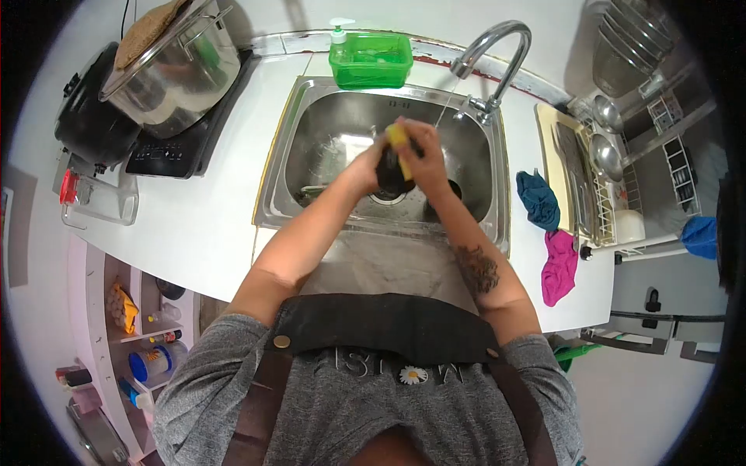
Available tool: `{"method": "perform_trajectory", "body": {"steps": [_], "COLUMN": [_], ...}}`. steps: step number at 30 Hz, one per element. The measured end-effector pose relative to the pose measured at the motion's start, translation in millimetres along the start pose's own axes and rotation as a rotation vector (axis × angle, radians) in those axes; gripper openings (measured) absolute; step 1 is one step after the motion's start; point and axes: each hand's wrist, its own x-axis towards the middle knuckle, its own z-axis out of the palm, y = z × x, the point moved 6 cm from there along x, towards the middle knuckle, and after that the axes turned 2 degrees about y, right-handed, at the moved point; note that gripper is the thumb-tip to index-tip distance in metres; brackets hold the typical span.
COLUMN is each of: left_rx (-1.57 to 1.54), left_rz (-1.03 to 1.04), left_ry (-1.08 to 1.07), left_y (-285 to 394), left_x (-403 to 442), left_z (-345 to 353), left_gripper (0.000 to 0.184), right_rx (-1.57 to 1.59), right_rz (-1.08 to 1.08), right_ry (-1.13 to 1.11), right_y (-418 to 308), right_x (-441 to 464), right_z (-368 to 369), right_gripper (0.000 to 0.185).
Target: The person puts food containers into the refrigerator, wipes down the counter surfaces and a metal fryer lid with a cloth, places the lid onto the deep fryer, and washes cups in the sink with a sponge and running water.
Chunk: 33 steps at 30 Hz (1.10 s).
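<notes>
Above the steel sink (272, 171), my left hand (367, 168) is closed around a dark, rounded piece of dishware (393, 175); its exact kind is hidden by my fingers. My right hand (427, 155) grips a yellow sponge (398, 140) and presses it against that dark piece. Another dark item (444, 202) lies low in the basin, partly behind my right wrist. A pale, slim item (312, 189) rests at the basin's left side. From the faucet (505, 78) a thin stream of water falls behind my hands.
A green plastic tub (373, 71) with a pump bottle (339, 46) stands behind the sink. On the left, a large steel pot (183, 78) sits on an induction cooker (167, 155). To the right lie a teal cloth (538, 200), a magenta cloth (559, 268) and a dish rack (614, 186).
</notes>
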Motion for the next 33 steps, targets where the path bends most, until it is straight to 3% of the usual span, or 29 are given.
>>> {"method": "perform_trajectory", "body": {"steps": [2,3,4,6,7,8,10,11,12,14,16,18,20,21,22,23,24,26,28,30,32,33], "left_rx": [0.292,0.289,0.353,0.423,0.377,0.332,0.335,0.328,0.324,0.354,0.465,0.580,0.870,1.097,1.097,1.369,1.492,1.614,1.896,1.928,2.013,2.078], "left_rz": [0.040,0.037,0.015,0.000,-0.036,-0.071,-0.109,-0.148,-0.152,-0.116,-0.091,-0.069,0.191,0.381,0.374,0.593,0.682,0.773,1.083,1.125,1.133,1.217], "left_ry": [-0.036,-0.034,0.028,0.082,0.051,0.021,-0.003,-0.028,-0.031,-0.234,-0.197,-0.165,-0.050,-0.038,-0.052,-0.046,-0.030,-0.017,-0.087,-0.105,0.105,0.103], "left_y": [-13,-15,-18,-18,-19,-18,-16,-19,-23,-31,-34,-33,-17,-10,-11,-7,-9,-17,-23,-24,-15,-13], "left_x": [-1,2,5,7,7,6,0,-4,-7,-34,-34,-30,-23,-21,-13,-17,-19,-30,-40,-45,-43,-45], "left_z": [-7,-8,-13,-13,-9,-6,-5,-5,-5,30,27,24,20,23,13,21,24,41,59,58,55,60], "left_gripper": [0.044,0.044,0.046,0.047,0.053,0.060,0.060,0.061,0.061,0.061,0.061,0.064,0.069,0.075,0.075,0.077,0.081,0.085,0.087,0.088,0.086,0.083], "right_rx": [-0.131,-0.152,-0.153,-0.503,-0.397,-0.396,-0.226,-0.210,-0.216,-0.259,-0.339,-0.286,-0.194,-0.217,-0.237,-0.436,-0.564,-0.299,-0.243,-0.183,-0.250,-0.270], "right_rz": [-0.138,0.001,0.008,0.158,0.241,0.237,0.149,0.357,0.359,0.430,0.326,0.437,0.568,0.551,0.530,0.622,0.716,0.801,0.891,0.980,0.600,0.594], "right_ry": [-0.330,-0.346,-0.345,-0.138,0.008,0.015,-0.183,-0.206,-0.207,-0.051,-0.021,0.000,-0.091,-0.384,-0.676,-0.932,-1.079,-1.154,-1.190,-1.227,-1.212,-1.200], "right_y": [-18,-2,14,56,54,47,32,48,49,32,12,22,34,36,37,30,19,18,8,13,45,48], "right_x": [-14,-15,-12,10,15,15,10,8,12,31,42,45,42,36,26,18,13,-7,-15,-24,-22,-19], "right_z": [18,18,16,-4,-10,-9,1,0,-2,-14,-18,-23,-30,-21,-13,-9,-19,-20,-23,-18,-3,3], "right_gripper": [0.019,0.012,0.012,0.016,0.020,0.020,0.024,0.027,0.027,0.026,0.029,0.033,0.038,0.037,0.036,0.039,0.043,0.045,0.048,0.051,0.043,0.043]}}
